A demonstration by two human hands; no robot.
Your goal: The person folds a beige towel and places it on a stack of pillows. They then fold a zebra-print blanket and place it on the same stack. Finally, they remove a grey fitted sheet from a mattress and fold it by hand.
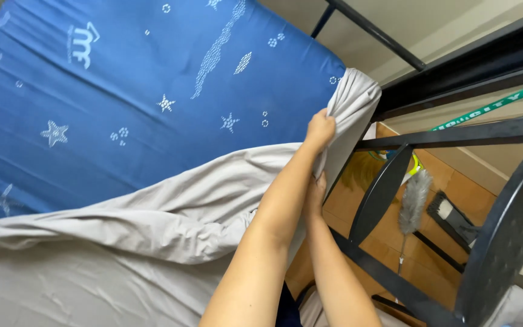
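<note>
A blue mattress (128, 79) with white star and fish patterns fills the upper left. A grey fitted sheet (152, 212) covers its near part, and its corner (358, 97) is stretched over the mattress's far right corner. My left hand (320, 129) grips the sheet's edge just below that corner. My right hand (316, 192) reaches lower along the mattress's side and is partly hidden behind my left forearm; it touches the hanging sheet.
A black metal bed frame (388, 188) runs along the right side. Beyond it on the wooden floor (455, 188) lie a grey duster (416, 203), a dark brush (449, 212) and a green pole (491, 104).
</note>
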